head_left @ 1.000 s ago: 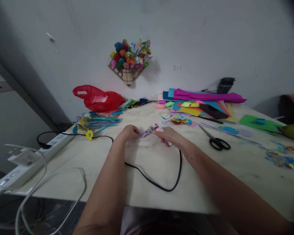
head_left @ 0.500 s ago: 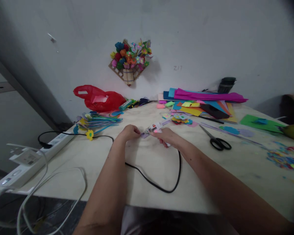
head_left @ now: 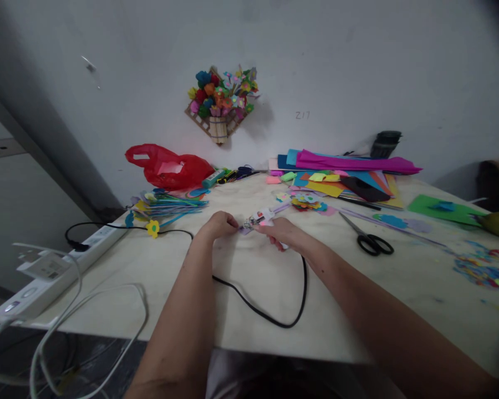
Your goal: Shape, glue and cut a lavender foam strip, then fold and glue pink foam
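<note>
Right hand (head_left: 279, 231) curled round small white handheld tool (head_left: 264, 215), mostly hidden, over pale table (head_left: 258, 282). Left hand (head_left: 221, 226) beside tool tip — fingers nearly together at lilac strip (head_left: 281, 207), pinch unclear. Forearms cut off — multicoloured scraps (head_left: 484, 270) blurry.

Plain grey-white wall (head_left: 341, 72); pale table (head_left: 258, 288); dark floor (head_left: 103, 363), perhaps tiled.
</note>
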{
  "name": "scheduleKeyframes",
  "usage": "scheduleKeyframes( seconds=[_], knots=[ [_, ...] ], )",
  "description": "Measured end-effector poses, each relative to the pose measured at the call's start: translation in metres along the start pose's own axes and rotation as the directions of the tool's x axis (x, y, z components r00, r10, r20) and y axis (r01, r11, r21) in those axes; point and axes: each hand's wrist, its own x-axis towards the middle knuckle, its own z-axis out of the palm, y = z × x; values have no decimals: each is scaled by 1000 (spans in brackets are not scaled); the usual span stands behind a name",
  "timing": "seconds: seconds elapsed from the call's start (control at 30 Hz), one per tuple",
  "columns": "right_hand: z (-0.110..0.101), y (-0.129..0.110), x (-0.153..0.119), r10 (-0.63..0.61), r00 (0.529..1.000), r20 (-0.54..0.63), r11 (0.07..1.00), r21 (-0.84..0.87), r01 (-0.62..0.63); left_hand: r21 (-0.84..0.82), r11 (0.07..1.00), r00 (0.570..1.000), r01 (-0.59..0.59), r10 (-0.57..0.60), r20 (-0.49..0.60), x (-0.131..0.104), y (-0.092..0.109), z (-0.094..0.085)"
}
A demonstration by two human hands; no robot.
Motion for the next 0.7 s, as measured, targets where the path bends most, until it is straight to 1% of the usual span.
scheduleKeyframes(
  seconds=[0.1, 0.4, 0.53, 0.7],
  knots=[
    [0, -2, -1, 14, 1000, 0, 1000, -11, -14, 9, 1000, 1000, -11, 11, -9, 1, -1, 1],
    [1, 0, 1, -3, 1000, 4, 1000, 15, 2, 18, 1000, 1000, -20, 20, -18, 1, -1, 0],
    [-6, 3, 1, 2, 999, -37, 998, 62, 0, 18, 1000, 1000, -24, 24, -7, -1, 0, -1],
    [-18, 8, 0, 12, 995, -101, 998, 55, -6, 14, 999, 999, -45, 45, 15, -1, 0, -2]
  ],
)
